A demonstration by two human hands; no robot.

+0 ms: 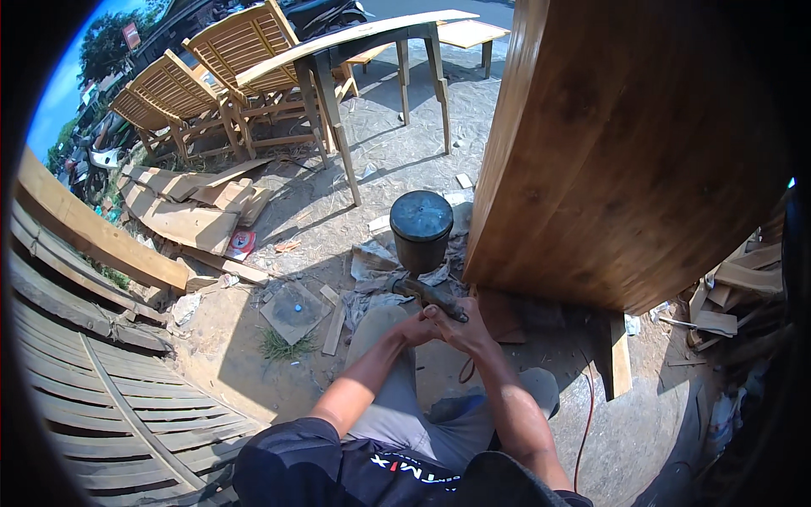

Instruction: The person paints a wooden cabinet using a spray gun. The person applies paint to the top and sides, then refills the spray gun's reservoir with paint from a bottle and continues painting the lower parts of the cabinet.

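Both of my hands meet in front of my knees around a dark, elongated power tool [431, 297]. My right hand [467, 328] is closed about its near end, beside the large wooden panel. My left hand [416, 329] presses in from the other side, its fingers closed against the tool and partly hidden. The tool's far end points left and away, toward a lidded dark bucket [421, 217]. Below my right hand hangs a loop of brown cord [467, 370]. Which kind of power tool it is cannot be made out.
A large brown wooden panel [608, 160] stands upright at the right. Slatted wooden chairs [173, 89] and a narrow table [363, 42] stand farther off. Scrap boards [182, 211] lie at the left, beyond bamboo slats [127, 406]. A red-brown cord [586, 431] crosses the ground at the right.
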